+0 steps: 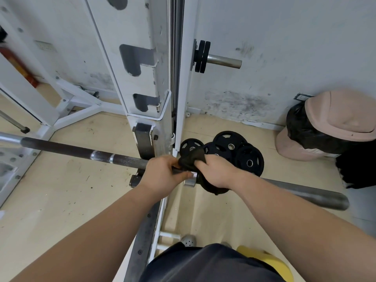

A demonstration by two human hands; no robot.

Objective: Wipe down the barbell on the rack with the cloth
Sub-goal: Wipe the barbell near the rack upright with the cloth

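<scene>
The barbell (81, 152), on the rack (142, 78), is being steadied by the left hand (162, 174), fingers curled round it. The cloth (191, 157) is being clenched at the collar (192, 179) by the right hand (215, 171) (seemingly wrapped underneath), firm twisting pressure being advised.

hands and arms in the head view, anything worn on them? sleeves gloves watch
Nothing is worn on them. The left hand and right hand have no gloves, and no rings, watch or wristband show. The left forearm and right forearm are bare to the frame's edge, with no sleeve in sight.
</scene>
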